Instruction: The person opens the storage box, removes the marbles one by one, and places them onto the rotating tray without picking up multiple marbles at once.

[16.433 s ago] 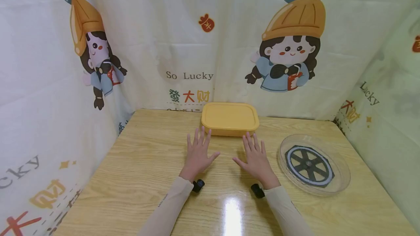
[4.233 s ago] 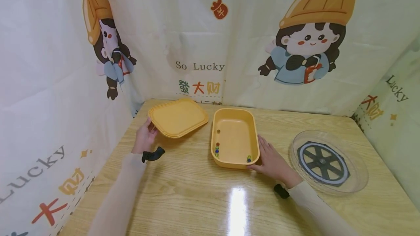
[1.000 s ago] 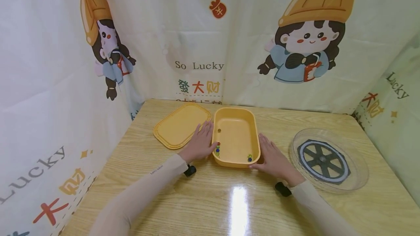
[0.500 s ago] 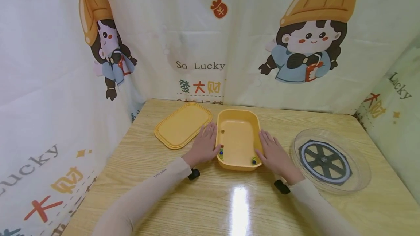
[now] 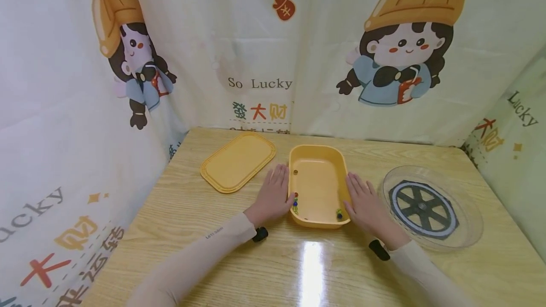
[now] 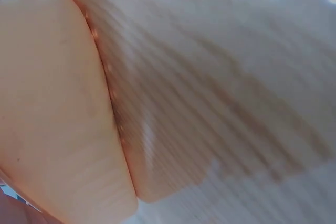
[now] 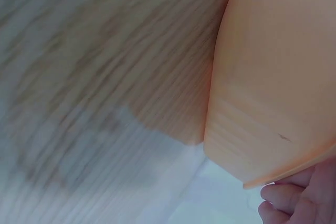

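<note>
A yellow-orange plastic box (image 5: 321, 179) stands uncovered on the wooden table, between my two hands. My left hand (image 5: 273, 198) lies along its left side with straight fingers, the thumb at the rim. Against the right side rests my right hand (image 5: 370, 208), its fingers also straight and the thumb near the front corner. Small coloured balls (image 5: 295, 203) line the box's left edge inside, and a few more balls (image 5: 339, 214) sit in its front right corner. Both wrist views show the box's outer wall (image 6: 58, 103) close up; fingers (image 7: 286, 199) reach the rim in the right wrist view.
The flat yellow lid (image 5: 239, 162) lies on the table left of the box. To the right stands a clear round dish (image 5: 473, 224) with a black spoked wheel shape (image 5: 423, 207) in it. A printed curtain (image 5: 256, 56) surrounds the table's back and sides.
The lid, earlier held in my left hand, now lies on the table. Over the last second the box has slid right and slightly towards me, with both hands at its sides.
</note>
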The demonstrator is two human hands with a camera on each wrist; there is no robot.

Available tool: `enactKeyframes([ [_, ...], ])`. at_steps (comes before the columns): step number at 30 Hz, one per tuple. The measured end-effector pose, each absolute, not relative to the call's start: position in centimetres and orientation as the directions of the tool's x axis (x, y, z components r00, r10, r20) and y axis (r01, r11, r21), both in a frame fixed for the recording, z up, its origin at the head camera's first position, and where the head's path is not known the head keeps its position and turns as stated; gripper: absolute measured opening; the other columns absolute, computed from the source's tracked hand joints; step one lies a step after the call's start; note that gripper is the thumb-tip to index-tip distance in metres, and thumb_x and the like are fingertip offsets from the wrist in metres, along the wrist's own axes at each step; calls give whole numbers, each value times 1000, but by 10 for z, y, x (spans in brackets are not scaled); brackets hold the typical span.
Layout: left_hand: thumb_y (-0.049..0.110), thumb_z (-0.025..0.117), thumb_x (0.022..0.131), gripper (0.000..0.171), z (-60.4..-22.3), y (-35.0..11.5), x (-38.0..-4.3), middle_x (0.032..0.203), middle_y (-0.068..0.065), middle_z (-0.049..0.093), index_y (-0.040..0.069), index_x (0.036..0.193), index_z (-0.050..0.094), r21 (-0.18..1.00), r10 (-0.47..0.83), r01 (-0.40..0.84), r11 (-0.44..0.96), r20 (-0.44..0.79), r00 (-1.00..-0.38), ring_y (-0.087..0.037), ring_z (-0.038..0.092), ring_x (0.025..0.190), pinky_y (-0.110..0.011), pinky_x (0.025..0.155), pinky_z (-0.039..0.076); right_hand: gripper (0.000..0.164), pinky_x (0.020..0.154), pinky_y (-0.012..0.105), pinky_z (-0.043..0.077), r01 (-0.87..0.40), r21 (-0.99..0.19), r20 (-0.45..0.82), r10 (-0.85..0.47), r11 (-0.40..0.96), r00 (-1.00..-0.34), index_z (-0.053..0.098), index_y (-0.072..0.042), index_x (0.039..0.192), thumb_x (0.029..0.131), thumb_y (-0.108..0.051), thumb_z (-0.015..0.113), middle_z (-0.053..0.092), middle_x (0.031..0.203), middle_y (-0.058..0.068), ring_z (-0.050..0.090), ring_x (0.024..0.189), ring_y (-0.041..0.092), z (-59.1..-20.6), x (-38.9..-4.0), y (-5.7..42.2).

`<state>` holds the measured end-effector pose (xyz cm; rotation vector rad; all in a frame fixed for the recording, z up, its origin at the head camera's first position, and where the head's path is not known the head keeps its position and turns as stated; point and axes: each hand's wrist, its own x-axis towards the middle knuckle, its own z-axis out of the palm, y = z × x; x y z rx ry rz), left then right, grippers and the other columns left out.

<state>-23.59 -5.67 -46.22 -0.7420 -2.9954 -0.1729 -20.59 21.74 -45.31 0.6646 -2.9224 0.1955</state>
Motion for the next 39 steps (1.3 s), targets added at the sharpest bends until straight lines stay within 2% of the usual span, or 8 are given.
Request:
enactKeyframes([
  [7,40,33,99,69,-461,-43,-226,156,-22,16,-6,148,15,100,452,458,883,78,-889,-32,10,147,-45,119,12,62,112,58,19,-409,-49,120,-401,911,-908,27,11,143,95,-24,46,24,152,26,25,140,41,-451,-200,229],
  [15,46,31,98,75,-463,-35,-221,157,-20,11,-4,149,8,103,467,469,877,37,-883,-29,5,147,-43,120,8,61,112,58,19,-392,-42,124,-385,919,-915,27,12,142,95,-23,46,25,151,27,25,140,42,-449,-193,237],
  [26,39,36,97,73,-465,-30,-218,157,-20,13,-5,149,10,151,483,488,860,72,-873,-28,6,147,-43,120,9,61,111,57,24,-395,-7,142,-390,919,-910,31,12,141,95,-24,48,29,149,27,29,138,42,-447,-188,242],
  [33,34,37,96,71,-467,-28,-216,156,-21,14,-5,149,11,153,471,481,863,99,-876,-30,8,147,-43,120,11,62,110,58,25,-452,21,65,-452,892,-890,27,13,142,97,-26,46,27,150,28,26,139,42,-412,-196,242],
  [39,33,37,95,70,-466,-27,-215,156,-21,15,-5,149,12,160,457,469,869,107,-883,-31,9,147,-43,119,10,63,113,56,20,-512,-51,35,-511,858,-859,22,8,146,101,-32,39,22,153,25,21,142,40,-372,-222,232],
])
